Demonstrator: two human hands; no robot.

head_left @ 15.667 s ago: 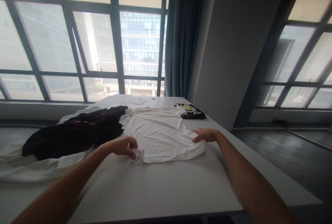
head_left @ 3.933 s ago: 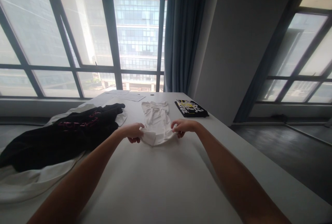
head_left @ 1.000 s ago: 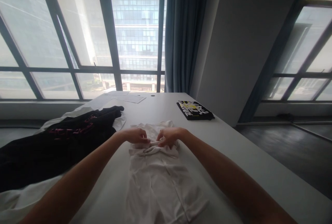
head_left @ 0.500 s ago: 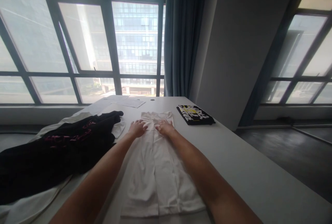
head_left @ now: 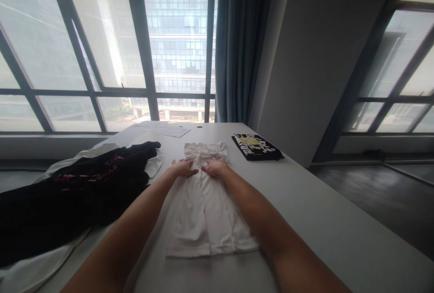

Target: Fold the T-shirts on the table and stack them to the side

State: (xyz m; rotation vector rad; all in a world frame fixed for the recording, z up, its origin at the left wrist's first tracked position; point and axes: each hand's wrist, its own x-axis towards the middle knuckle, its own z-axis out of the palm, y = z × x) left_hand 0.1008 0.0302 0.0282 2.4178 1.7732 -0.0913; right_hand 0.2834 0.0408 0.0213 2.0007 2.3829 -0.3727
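Note:
A white garment lies lengthwise on the white table, its wide end toward me and its far end bunched in creases. My left hand rests on its left edge near the far end, fingers apart. Opposite it, my right hand lies on the right part of the cloth, also with spread fingers. Both palms face down, and a narrow strip of cloth shows between the thumbs. Neither hand is closed around the fabric.
A black garment with pink lettering lies on the left over white cloth. A folded black garment with white and yellow print is at the right edge. Paper sheets lie at the far end, before the windows.
The white garment's near edge has moved away from me. My hands have shifted slightly toward me relative to its far end, and the cloth there is more bunched.

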